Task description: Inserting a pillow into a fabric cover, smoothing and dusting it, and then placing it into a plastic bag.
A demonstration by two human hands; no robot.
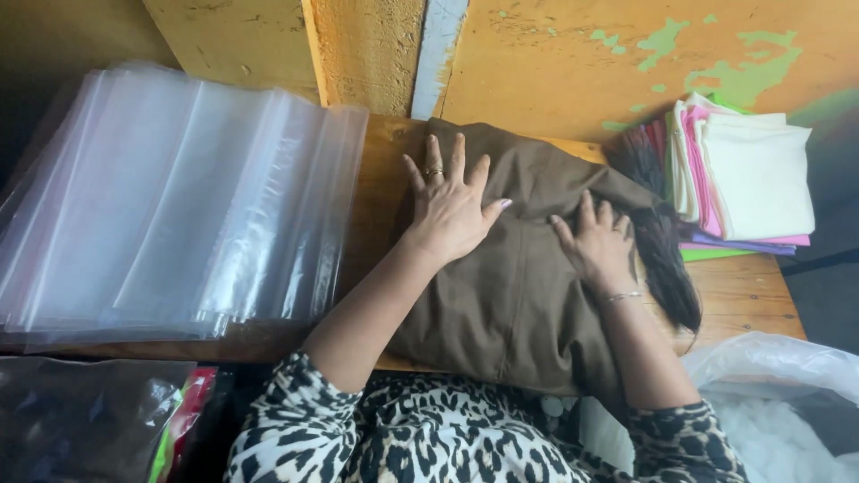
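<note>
Both palms down now: your left hand (447, 210) lies spread flat and your right hand (598, 241) rests open on the folded brown cloth (514, 304) (soft, matte weave) on the wooden table (743, 295). You're smoothing the fold; next calls for even pressure. Slick clear bags (179, 197) lie to the left.

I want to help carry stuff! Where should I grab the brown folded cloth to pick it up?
Probably by its near folded edge, coming from the person's side. The brown folded cloth lies flat on the wooden table, and that edge overhangs the table front, so fingers could slip under. The left hand and right hand press flat on its upper part, covering that area.
</note>
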